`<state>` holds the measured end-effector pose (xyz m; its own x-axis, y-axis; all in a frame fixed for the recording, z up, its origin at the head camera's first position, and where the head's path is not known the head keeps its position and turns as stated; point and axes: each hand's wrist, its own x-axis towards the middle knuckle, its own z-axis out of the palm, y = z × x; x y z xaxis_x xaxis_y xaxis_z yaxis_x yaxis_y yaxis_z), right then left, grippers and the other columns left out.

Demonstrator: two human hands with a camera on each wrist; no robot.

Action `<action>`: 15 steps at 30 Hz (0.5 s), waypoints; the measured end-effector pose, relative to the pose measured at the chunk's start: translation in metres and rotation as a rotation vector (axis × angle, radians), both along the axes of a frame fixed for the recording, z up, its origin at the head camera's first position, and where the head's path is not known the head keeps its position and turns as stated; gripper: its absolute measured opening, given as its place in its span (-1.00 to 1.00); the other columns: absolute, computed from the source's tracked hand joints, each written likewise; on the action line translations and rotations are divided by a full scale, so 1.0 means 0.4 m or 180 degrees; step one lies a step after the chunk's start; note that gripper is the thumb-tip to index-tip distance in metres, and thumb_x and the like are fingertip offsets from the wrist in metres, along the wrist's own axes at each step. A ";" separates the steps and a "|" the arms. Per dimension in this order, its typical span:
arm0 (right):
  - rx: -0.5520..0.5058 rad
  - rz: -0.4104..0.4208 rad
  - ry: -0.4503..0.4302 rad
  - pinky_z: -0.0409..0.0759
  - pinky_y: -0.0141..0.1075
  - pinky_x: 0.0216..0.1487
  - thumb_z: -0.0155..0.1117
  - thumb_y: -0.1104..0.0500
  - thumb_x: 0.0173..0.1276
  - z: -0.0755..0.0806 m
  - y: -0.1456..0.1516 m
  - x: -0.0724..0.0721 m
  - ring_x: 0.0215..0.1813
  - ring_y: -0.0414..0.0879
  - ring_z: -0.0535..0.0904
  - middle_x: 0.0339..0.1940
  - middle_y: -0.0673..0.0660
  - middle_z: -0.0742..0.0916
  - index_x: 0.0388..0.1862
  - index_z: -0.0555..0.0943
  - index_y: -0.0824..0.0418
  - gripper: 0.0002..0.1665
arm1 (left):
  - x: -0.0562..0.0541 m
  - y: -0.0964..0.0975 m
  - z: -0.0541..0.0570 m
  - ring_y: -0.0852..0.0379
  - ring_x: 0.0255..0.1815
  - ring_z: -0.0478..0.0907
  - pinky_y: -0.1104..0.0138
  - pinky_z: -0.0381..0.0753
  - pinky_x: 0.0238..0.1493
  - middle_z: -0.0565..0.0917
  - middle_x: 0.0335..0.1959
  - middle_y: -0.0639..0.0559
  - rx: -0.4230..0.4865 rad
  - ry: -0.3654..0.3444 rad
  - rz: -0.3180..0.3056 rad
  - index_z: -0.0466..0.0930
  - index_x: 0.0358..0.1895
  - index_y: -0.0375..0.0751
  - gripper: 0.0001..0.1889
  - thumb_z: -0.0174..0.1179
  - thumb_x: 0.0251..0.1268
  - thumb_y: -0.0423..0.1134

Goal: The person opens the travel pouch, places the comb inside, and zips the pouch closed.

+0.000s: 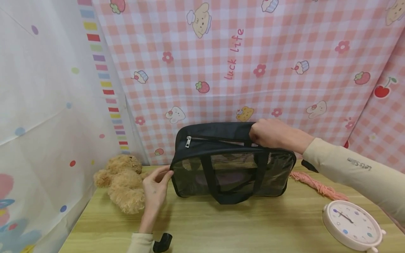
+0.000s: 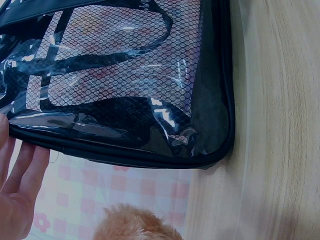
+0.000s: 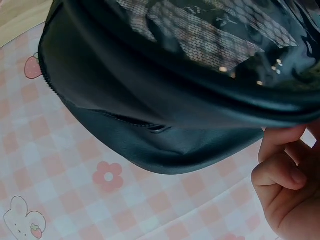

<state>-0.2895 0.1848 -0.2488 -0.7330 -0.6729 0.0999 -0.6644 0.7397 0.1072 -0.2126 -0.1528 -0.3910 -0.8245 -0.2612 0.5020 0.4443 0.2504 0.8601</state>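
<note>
A black bag [image 1: 227,175] with see-through panels stands upright on the wooden table, its strap handle [image 1: 232,198] hanging down in front. My left hand [image 1: 156,186] pinches the bag's left end edge between thumb and fingers, also seen in the left wrist view. At the top right, my right hand [image 1: 269,133] has its fingers curled at the bag's top beside the zipper line; what lies under the fingertips is hidden. A silver zipper pull [image 1: 188,141] sits at the top left, and the zipper gapes from there toward the right hand. Mesh shows through the clear panel in both wrist views.
A fluffy brown teddy bear [image 1: 124,186] lies left of the bag, close to the left hand. Pink yarn [image 1: 319,186] lies to its right. A white clock [image 1: 354,225] rests at the front right. A checked curtain [image 1: 221,70] hangs behind the table.
</note>
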 end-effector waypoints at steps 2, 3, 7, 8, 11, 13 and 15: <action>-0.0009 0.0010 0.0018 0.36 -0.29 -0.56 0.26 0.34 0.24 0.001 -0.002 0.000 -0.65 -0.19 0.38 -0.70 -0.07 0.53 -0.70 0.55 0.03 -0.65 | 0.000 0.002 0.000 -0.03 -0.32 0.66 0.47 0.48 -0.37 0.71 -0.32 -0.21 -0.0002 -0.0011 -0.0004 0.71 -0.17 -0.36 -0.83 0.30 0.16 -0.44; -0.0017 0.0018 0.0026 0.35 -0.29 -0.56 0.26 0.34 0.23 0.002 -0.004 0.001 -0.65 -0.19 0.37 -0.70 -0.07 0.53 -0.70 0.55 0.04 -0.65 | 0.000 0.003 0.000 -0.03 -0.32 0.66 0.47 0.49 -0.36 0.71 -0.31 -0.21 0.0002 -0.0018 -0.0008 0.70 -0.17 -0.36 -0.83 0.30 0.16 -0.44; 0.0007 0.0064 0.0079 0.37 -0.29 -0.54 0.30 0.34 0.20 0.009 -0.015 0.002 -0.62 -0.19 0.38 -0.67 -0.06 0.53 -0.67 0.56 0.07 -0.70 | 0.001 0.006 0.000 -0.04 -0.32 0.66 0.48 0.50 -0.35 0.71 -0.31 -0.22 0.0003 -0.0039 -0.0016 0.70 -0.16 -0.38 -0.83 0.30 0.16 -0.45; 0.0006 0.0085 0.0084 0.36 -0.29 -0.54 0.30 0.34 0.20 0.012 -0.020 0.002 -0.62 -0.19 0.37 -0.67 -0.06 0.53 -0.66 0.56 0.08 -0.71 | 0.001 0.007 0.000 -0.05 -0.32 0.66 0.47 0.49 -0.36 0.71 -0.31 -0.22 0.0006 -0.0040 -0.0016 0.70 -0.16 -0.38 -0.83 0.30 0.16 -0.45; 0.0016 0.0127 0.0115 0.29 -0.30 -0.56 0.30 0.34 0.21 0.027 -0.039 0.004 -0.63 -0.20 0.30 -0.70 -0.05 0.48 -0.68 0.54 0.09 -0.70 | 0.001 0.007 -0.001 -0.06 -0.33 0.66 0.47 0.50 -0.36 0.71 -0.32 -0.24 0.0012 -0.0020 0.0002 0.70 -0.17 -0.39 -0.83 0.30 0.15 -0.46; 0.0034 0.0143 0.0158 0.22 -0.30 -0.56 0.28 0.32 0.23 0.040 -0.056 0.005 -0.63 -0.18 0.26 -0.72 -0.04 0.45 -0.70 0.50 0.07 -0.67 | 0.000 0.007 -0.001 -0.06 -0.33 0.66 0.47 0.51 -0.36 0.71 -0.32 -0.24 0.0024 0.0004 0.0014 0.70 -0.17 -0.40 -0.83 0.30 0.15 -0.46; 0.0089 0.0126 0.0208 0.21 -0.29 -0.55 0.27 0.29 0.24 0.055 -0.076 0.006 -0.60 -0.16 0.26 -0.71 -0.03 0.44 -0.69 0.49 0.05 -0.67 | 0.000 0.006 -0.001 -0.05 -0.34 0.66 0.48 0.51 -0.36 0.71 -0.33 -0.25 0.0025 0.0035 0.0030 0.70 -0.18 -0.40 -0.83 0.30 0.15 -0.47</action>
